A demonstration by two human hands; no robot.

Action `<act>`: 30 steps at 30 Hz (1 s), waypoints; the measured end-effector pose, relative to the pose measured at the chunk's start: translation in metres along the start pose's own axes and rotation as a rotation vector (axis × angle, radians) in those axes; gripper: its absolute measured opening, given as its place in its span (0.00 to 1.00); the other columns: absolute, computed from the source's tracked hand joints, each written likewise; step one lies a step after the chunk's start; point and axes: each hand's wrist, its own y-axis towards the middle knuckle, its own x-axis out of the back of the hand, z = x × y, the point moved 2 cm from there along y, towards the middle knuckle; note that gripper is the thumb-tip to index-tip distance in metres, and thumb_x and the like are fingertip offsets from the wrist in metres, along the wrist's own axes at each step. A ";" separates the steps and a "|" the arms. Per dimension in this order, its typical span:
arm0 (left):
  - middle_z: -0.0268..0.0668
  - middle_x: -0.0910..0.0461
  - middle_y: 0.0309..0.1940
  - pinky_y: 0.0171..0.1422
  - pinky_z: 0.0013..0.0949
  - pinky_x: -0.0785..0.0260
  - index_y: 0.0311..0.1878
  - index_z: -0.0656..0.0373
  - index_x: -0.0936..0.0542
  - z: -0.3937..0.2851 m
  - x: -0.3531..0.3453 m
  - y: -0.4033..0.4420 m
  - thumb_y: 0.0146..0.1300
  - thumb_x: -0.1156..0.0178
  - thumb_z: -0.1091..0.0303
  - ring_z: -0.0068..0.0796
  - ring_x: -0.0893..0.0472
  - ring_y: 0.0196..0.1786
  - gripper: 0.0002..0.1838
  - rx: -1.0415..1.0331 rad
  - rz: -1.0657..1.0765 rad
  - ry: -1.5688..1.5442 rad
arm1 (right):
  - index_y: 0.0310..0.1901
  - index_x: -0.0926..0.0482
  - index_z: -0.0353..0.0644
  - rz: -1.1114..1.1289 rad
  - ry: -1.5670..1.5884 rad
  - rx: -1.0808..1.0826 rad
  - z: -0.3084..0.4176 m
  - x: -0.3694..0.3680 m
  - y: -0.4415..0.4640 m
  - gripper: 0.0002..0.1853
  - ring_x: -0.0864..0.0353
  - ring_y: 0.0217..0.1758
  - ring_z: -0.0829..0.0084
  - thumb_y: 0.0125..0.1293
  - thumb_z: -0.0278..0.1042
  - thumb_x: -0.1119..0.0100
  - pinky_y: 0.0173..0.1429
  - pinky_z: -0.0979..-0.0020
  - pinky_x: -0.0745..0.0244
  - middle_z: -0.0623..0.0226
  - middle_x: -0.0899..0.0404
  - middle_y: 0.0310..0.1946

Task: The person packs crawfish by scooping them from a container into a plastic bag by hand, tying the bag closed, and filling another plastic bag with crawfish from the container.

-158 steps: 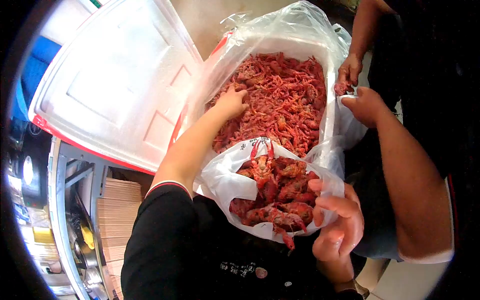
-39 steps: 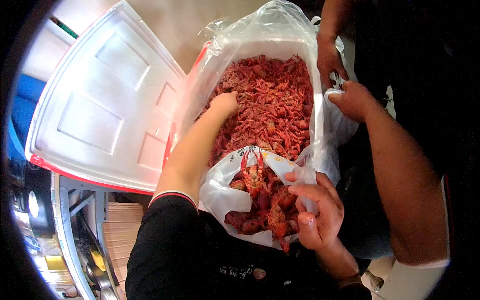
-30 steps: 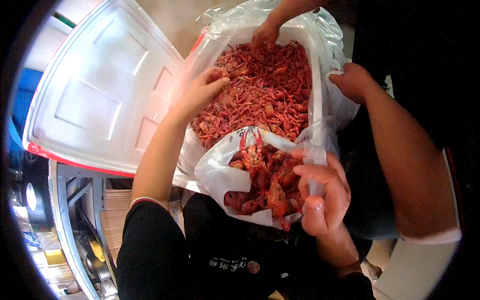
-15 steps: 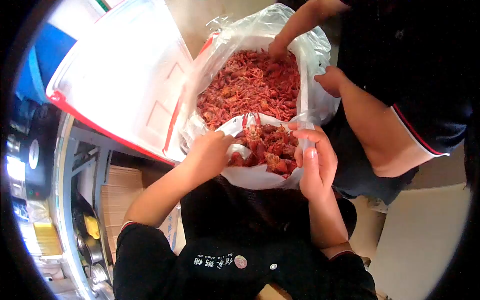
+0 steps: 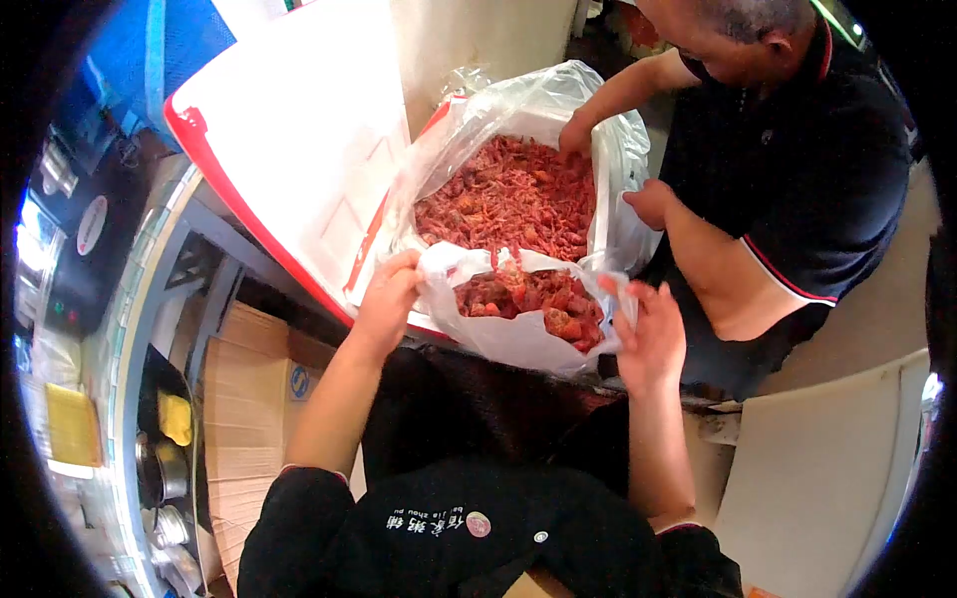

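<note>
So, the white bag (image 5: 486, 339) sits at the near edge of the foam box (image 5: 602, 204), mouth open upward, partly filled with red crayfish (image 5: 478, 297). Can't tell if the box rim or the lap carries its weight. Main heap (image 5: 498, 194) fills the box inside the clear liner (image 5: 633, 149); lid (image 5: 309, 149) swung open off the left edge.

Left hand (image 5: 393, 291): fingers closed, pinching the bag's left rim by the near left corner of the box. Right hand (image 5: 650, 331): fingers half open and spread at the bag's right rim, by the near right corner. It's blurred, so can't tell if that's a real grip or film just draped on the fingers.

Handling notes, my read: get a proper fold of film in the right fingers to match the left, then pull both rims evenly. One-sided pull would probably tip the load. One crayfish (image 5: 510, 271) pokes up at the bag's far rim; worth tucking in, since claws could snag or pierce thin film. Stay at the near edge: co-worker's one hand (image 5: 575, 138) is in at the far right corner, the other hand (image 5: 653, 203) is on the liner at the right edge, so a sideways tug there could jostle them
</note>
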 end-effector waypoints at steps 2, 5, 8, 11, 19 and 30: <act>0.39 0.23 0.44 0.55 0.32 0.36 0.47 0.65 0.28 -0.011 -0.025 0.006 0.56 0.57 0.73 0.29 0.25 0.44 0.16 -0.032 0.169 -0.273 | 0.39 0.26 0.38 -0.046 0.014 0.036 0.000 -0.008 0.020 0.18 0.35 0.25 0.82 0.70 0.46 0.58 0.25 0.84 0.45 0.47 0.25 0.50; 0.44 0.26 0.50 0.57 0.34 0.37 0.50 0.67 0.30 -0.034 -0.041 0.014 0.54 0.59 0.73 0.30 0.26 0.48 0.20 -0.086 0.255 -0.327 | 0.40 0.28 0.40 -0.034 -0.132 0.092 0.010 -0.034 0.036 0.15 0.38 0.25 0.85 0.70 0.44 0.58 0.25 0.85 0.47 0.53 0.23 0.49; 0.49 0.30 0.58 0.58 0.35 0.38 0.46 0.70 0.27 -0.043 -0.020 0.024 0.51 0.59 0.74 0.31 0.26 0.51 0.19 -0.236 0.357 -0.265 | 0.40 0.27 0.40 0.007 -0.170 0.193 0.021 -0.026 0.037 0.16 0.40 0.22 0.86 0.70 0.45 0.59 0.23 0.84 0.48 0.51 0.22 0.47; 0.51 0.27 0.54 0.56 0.33 0.37 0.33 0.68 0.25 -0.051 -0.011 -0.013 0.49 0.57 0.76 0.30 0.26 0.51 0.13 -0.363 0.357 -0.012 | 0.38 0.26 0.37 0.148 -0.258 0.249 0.026 -0.001 0.009 0.17 0.33 0.26 0.80 0.70 0.41 0.63 0.24 0.84 0.45 0.44 0.26 0.50; 0.38 0.22 0.30 0.39 0.30 0.30 0.36 0.61 0.29 -0.065 -0.065 -0.013 0.50 0.45 0.80 0.29 0.20 0.37 0.09 -0.437 0.330 0.567 | 0.55 0.27 0.37 0.390 -0.980 0.154 0.018 -0.061 -0.001 0.23 0.18 0.41 0.74 0.59 0.14 0.63 0.36 0.81 0.29 0.58 0.31 0.60; 0.37 0.26 0.57 0.51 0.32 0.29 0.61 0.53 0.37 -0.056 -0.076 0.045 0.42 0.31 0.72 0.30 0.23 0.53 0.40 -0.537 0.246 0.665 | 0.54 0.24 0.44 0.100 -1.127 0.568 0.005 -0.023 0.045 0.27 0.18 0.38 0.77 0.51 0.12 0.53 0.42 0.76 0.23 0.62 0.19 0.47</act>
